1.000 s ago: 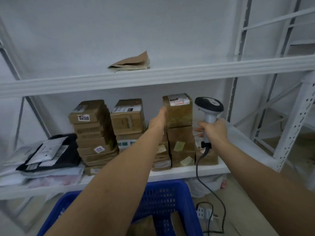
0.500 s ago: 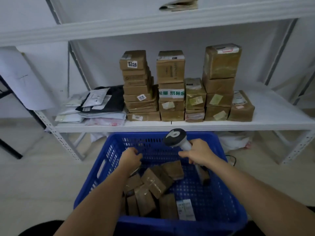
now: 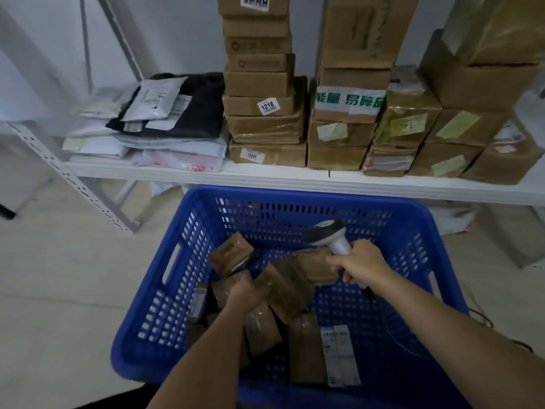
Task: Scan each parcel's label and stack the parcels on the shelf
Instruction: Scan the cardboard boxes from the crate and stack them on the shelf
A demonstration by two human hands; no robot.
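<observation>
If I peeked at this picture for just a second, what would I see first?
The big blue basket on the floor up front would grab you first, with small brown parcels jumbled inside. Two arms reach in: the left hand is down among the parcels, and the right hand grips a grey scanner. Behind, tall stacks of brown boxes stand on the white shelf, with a pile of soft mail bags to their left.

Blue perforated basket (image 3: pixel 188 261), brown taped parcels (image 3: pixel 283 287), white shelf (image 3: pixel 295 180), grey scanner (image 3: pixel 330 236), black mailer (image 3: pixel 200 107)
</observation>
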